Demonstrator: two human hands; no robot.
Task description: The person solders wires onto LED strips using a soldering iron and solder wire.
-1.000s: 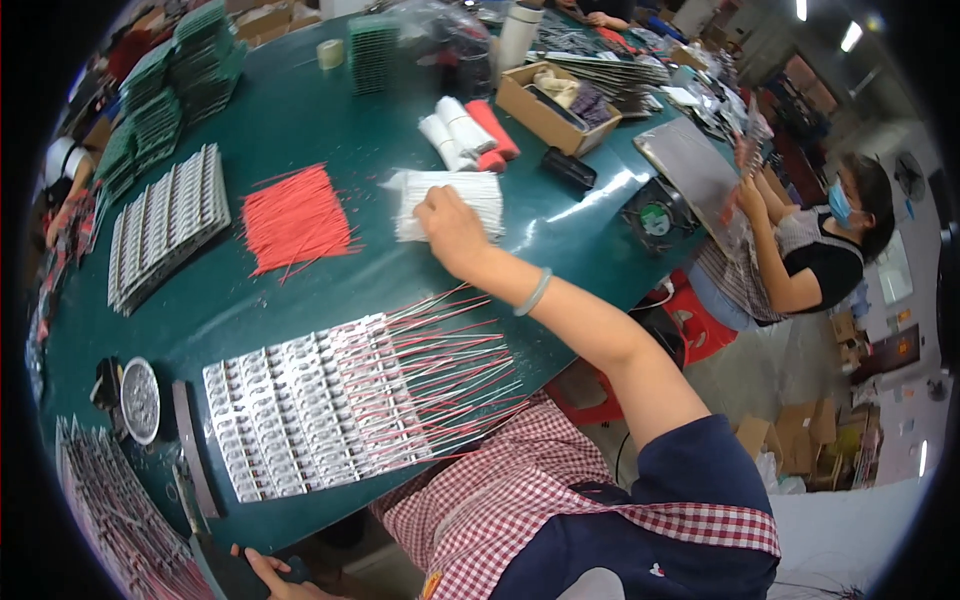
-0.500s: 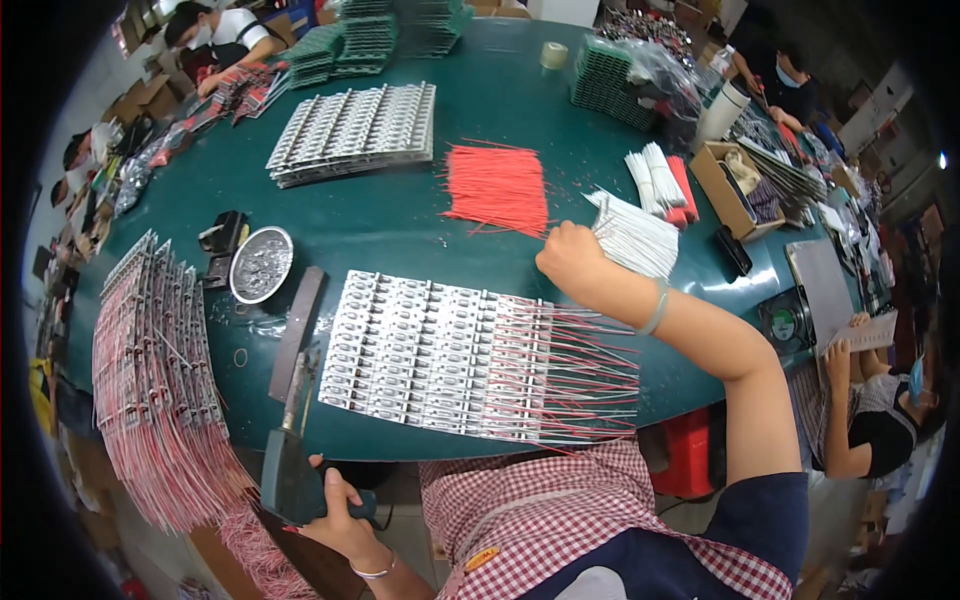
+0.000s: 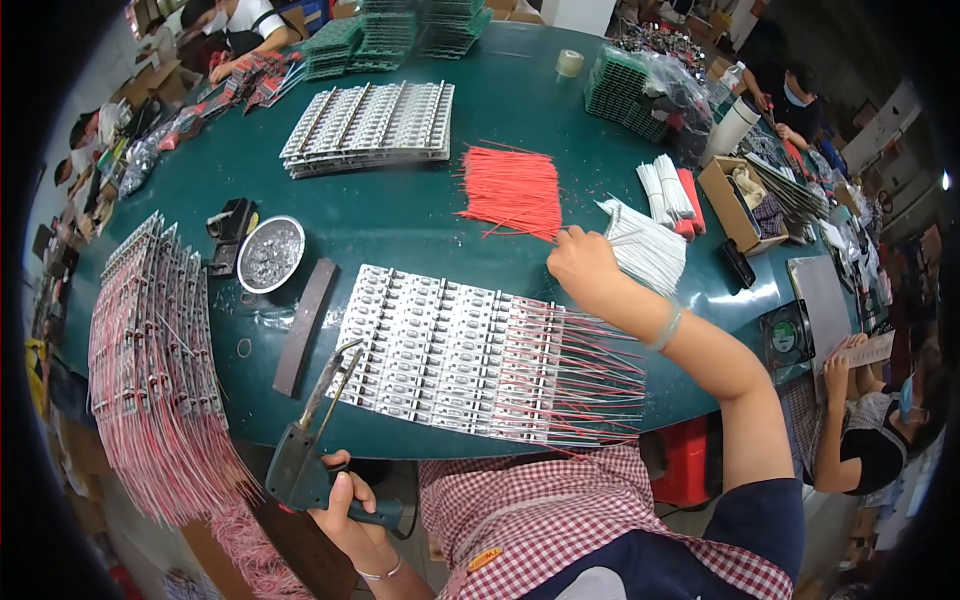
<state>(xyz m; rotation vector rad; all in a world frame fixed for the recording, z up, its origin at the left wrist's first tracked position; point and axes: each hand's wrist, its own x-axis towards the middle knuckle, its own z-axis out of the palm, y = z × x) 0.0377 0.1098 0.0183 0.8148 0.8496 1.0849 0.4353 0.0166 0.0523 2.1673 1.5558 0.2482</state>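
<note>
My left hand [image 3: 352, 512] is wrapped round the handle of a dark green soldering gun [image 3: 300, 468]. Its long metal tip reaches up to the left edge of a panel of small silver-white boards [image 3: 425, 350]. Thin red and white wires [image 3: 600, 375] stick out to the right from the panel's right-hand columns. My right hand [image 3: 584, 262] is closed in a pinch between a pile of red wires [image 3: 512, 190] and a pile of white wires [image 3: 648, 250]. What its fingertips hold is too small to make out.
A metal bowl [image 3: 247, 268] and a dark flat bar [image 3: 306, 325] lie left of the panel. Wired boards [image 3: 150, 340] hang over the table's left edge. Stacked panels [image 3: 370, 125], bundled wires [image 3: 665, 190] and a cardboard box [image 3: 722, 205] stand farther back. Other people sit around the table.
My left hand has raised the soldering gun up and to the right, from beside the dark bar to the panel's left edge. My right hand stays by the wire piles. The view has shifted slightly.
</note>
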